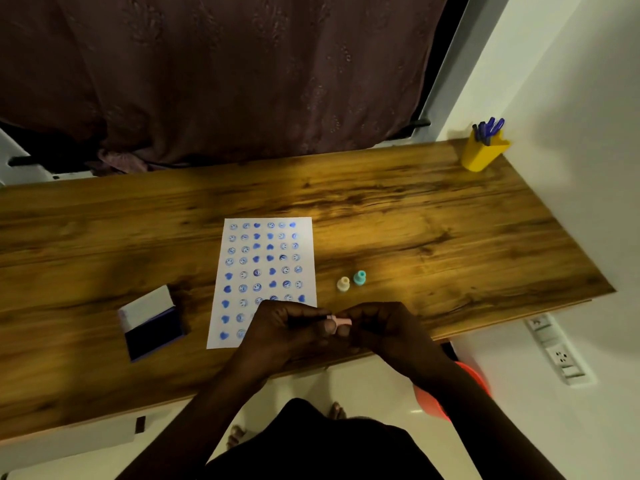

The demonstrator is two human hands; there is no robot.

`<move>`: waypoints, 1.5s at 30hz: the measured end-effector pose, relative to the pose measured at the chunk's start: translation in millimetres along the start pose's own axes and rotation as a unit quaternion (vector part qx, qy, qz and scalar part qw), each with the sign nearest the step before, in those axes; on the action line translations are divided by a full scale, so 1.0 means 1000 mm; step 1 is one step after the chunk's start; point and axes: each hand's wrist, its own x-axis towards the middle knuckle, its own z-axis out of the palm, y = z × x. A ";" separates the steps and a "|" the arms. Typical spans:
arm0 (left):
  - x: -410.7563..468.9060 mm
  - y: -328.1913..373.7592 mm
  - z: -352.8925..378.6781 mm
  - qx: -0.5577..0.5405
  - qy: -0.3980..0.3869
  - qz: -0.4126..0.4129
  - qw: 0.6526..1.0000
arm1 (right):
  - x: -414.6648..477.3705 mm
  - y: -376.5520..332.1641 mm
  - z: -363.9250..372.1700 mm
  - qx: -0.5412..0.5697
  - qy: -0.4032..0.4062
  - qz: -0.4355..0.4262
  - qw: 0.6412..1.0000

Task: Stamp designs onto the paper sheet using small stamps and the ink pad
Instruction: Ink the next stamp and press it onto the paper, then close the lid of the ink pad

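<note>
A white paper sheet (pixel 266 265) lies on the wooden table (pixel 433 230), covered with rows of blue smiley and heart prints. My left hand (pixel 294 332) and my right hand (pixel 377 327) meet over its lower right corner, both pinching a small pink stamp (pixel 343 321) held sideways between them. My hands hide the sheet's bottom right part. An open ink pad (pixel 152 325) with a dark blue surface and raised white lid sits left of the sheet. Right of the sheet stand a cream stamp (pixel 343 284) and a teal stamp (pixel 360 277), upright.
A yellow pen holder (pixel 483 152) with blue pens stands at the table's far right corner by the white wall. A dark curtain hangs behind the table. An orange stool (pixel 467 379) is below the table edge. A socket strip (pixel 557 351) is on the wall.
</note>
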 end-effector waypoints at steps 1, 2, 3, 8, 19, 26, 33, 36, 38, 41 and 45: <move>0.002 -0.001 0.002 0.012 0.002 -0.001 1.000 | 0.000 0.002 -0.003 -0.001 -0.009 -0.002 1.000; 0.003 -0.001 0.005 0.023 0.006 0.001 1.000 | 0.001 0.003 -0.007 -0.003 -0.017 -0.003 1.000; 0.004 -0.002 0.008 0.029 0.012 0.004 1.000 | 0.001 0.005 -0.011 -0.003 -0.022 0.001 1.000; 0.011 -0.011 0.023 0.049 0.037 -0.026 0.998 | 0.005 0.011 -0.028 -0.071 -0.022 0.020 0.997; 0.019 -0.032 0.009 0.076 0.146 -0.093 0.982 | 0.058 0.022 -0.054 -0.551 0.092 0.022 0.829; 0.017 -0.036 -0.013 0.061 0.206 -0.103 0.971 | 0.072 0.033 -0.051 -0.553 0.080 0.038 0.828; 0.012 -0.039 -0.028 0.048 0.220 -0.100 0.969 | 0.069 0.033 -0.048 -0.576 0.112 0.018 0.810; 0.011 -0.038 -0.040 0.056 0.223 -0.084 0.970 | 0.067 0.021 -0.041 -0.563 0.156 -0.042 0.810; 0.010 -0.037 -0.049 0.044 0.233 -0.079 0.968 | 0.071 0.007 -0.031 -0.553 0.165 -0.066 0.814; 0.004 -0.036 -0.068 0.037 0.250 -0.075 0.965 | 0.081 -0.010 -0.005 -0.516 0.147 -0.098 0.838; -0.011 -0.033 -0.096 0.033 0.281 -0.063 0.957 | 0.095 -0.022 0.041 -0.443 0.105 -0.121 0.882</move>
